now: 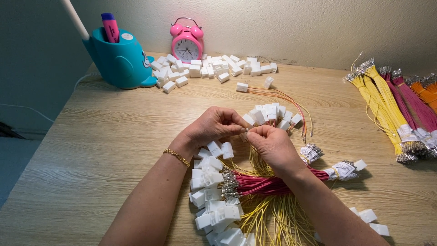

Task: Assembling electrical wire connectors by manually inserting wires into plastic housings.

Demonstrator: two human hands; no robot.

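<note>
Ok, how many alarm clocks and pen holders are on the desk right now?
2: one pink twin-bell alarm clock at the back against the wall, and one teal whale-shaped pen holder to its left, holding a pink highlighter. Nothing seems hidden behind them.

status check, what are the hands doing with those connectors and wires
Left hand and right hand pinched together on a small white connector. Red wire bundle under the wrists. White connectors and yellow wires crowd the table.

The pen holder stands at the table's rear left; the alarm clock to its right; wire bundles lie far right.
</note>
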